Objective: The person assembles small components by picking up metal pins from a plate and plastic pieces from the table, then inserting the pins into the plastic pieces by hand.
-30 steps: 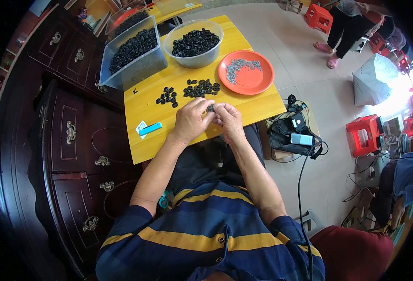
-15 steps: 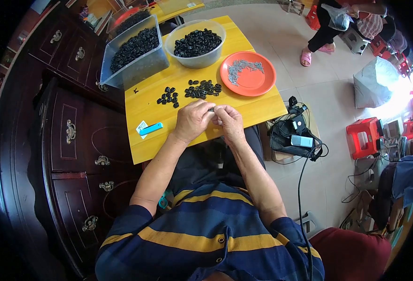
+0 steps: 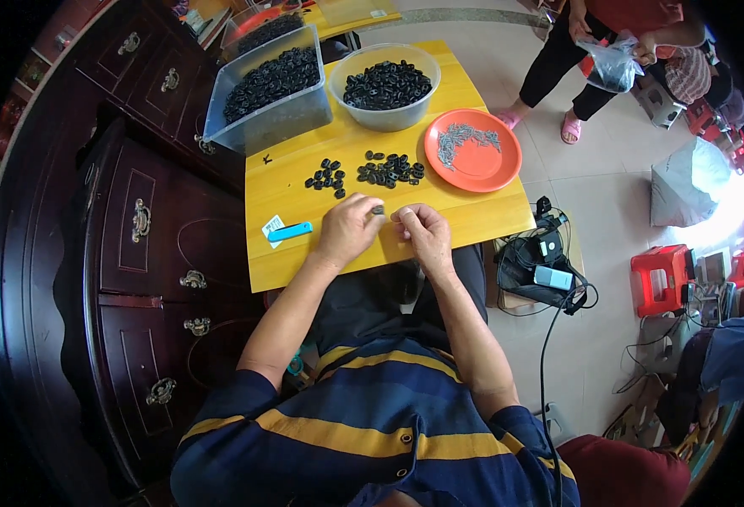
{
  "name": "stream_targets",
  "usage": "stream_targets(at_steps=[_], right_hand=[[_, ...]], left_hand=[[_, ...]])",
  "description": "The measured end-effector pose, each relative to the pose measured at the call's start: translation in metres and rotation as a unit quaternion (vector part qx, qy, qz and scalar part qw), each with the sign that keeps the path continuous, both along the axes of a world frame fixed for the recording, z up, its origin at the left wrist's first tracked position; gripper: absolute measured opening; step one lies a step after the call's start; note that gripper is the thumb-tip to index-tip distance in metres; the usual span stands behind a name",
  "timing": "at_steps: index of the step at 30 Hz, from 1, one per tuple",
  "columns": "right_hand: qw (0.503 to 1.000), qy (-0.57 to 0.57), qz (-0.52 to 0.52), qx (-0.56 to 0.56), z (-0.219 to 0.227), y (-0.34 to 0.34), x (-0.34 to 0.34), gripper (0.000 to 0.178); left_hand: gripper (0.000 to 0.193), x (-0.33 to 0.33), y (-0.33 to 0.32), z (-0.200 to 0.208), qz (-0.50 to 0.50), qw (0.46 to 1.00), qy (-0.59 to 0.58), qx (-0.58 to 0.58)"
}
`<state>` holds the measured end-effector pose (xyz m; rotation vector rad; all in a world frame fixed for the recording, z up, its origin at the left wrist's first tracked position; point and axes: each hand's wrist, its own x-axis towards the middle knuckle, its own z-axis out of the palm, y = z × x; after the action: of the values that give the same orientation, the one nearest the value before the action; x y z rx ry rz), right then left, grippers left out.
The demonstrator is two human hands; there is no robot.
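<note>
My left hand [image 3: 350, 231] is closed, pinching a small black oval piece [image 3: 378, 209] between thumb and fingertips. Just to its right, my right hand [image 3: 427, 237] has its thumb and index finger pressed together; whatever lies between them is too small to make out. A gap separates the two hands above the yellow table [image 3: 304, 262]. Beyond them lie two loose groups of black oval pieces, a smaller one [image 3: 327, 176] and a larger one [image 3: 391, 169]. An orange-red plate [image 3: 482, 177] at the right holds a heap of thin grey metal pins [image 3: 461, 139].
A clear rectangular bin [image 3: 279, 127] and a round translucent tub [image 3: 389, 118], both full of black pieces, stand at the back. A blue cutter-like tool [image 3: 291, 231] rests on a white label. Dark drawers [image 3: 135, 220] flank the left. Another person [image 3: 566, 72] stands far right.
My hands have drawn apart, and the black piece now shows in my left fingers. The view has shifted slightly. The other person has come further into view, holding a plastic bag.
</note>
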<state>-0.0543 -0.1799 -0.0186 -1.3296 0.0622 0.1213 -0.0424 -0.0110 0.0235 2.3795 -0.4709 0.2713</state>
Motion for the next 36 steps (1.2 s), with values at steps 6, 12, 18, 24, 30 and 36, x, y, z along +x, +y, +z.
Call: stream_targets(at_steps=[6, 12, 18, 24, 30, 36], right_hand=[[1.000, 0.005, 0.000, 0.003, -0.002, -0.001, 0.003, 0.022], [0.999, 0.031, 0.026, -0.007, -0.001, -0.001, 0.004, 0.020], [0.999, 0.001, 0.036, -0.017, -0.008, 0.000, 0.004, 0.018], [0.998, 0.024, -0.004, 0.049, -0.009, -0.007, 0.003, 0.020], [0.999, 0.016, 0.035, 0.021, -0.007, -0.001, 0.006, 0.019], [0.999, 0.017, 0.004, 0.051, -0.001, 0.000, 0.001, 0.019]], left_hand=[[0.022, 0.022, 0.019, -0.019, 0.035, 0.995, 0.033, 0.089], [0.029, 0.046, 0.035, -0.023, 0.135, 0.984, -0.015, 0.115], [0.030, 0.029, 0.042, -0.028, 0.101, 0.991, -0.009, 0.085], [0.023, -0.004, 0.017, -0.019, 0.014, 0.996, -0.048, 0.076], [0.022, 0.009, 0.019, -0.019, 0.004, 0.997, -0.026, 0.067], [0.025, 0.027, 0.002, -0.021, 0.036, 0.998, -0.018, 0.049]])
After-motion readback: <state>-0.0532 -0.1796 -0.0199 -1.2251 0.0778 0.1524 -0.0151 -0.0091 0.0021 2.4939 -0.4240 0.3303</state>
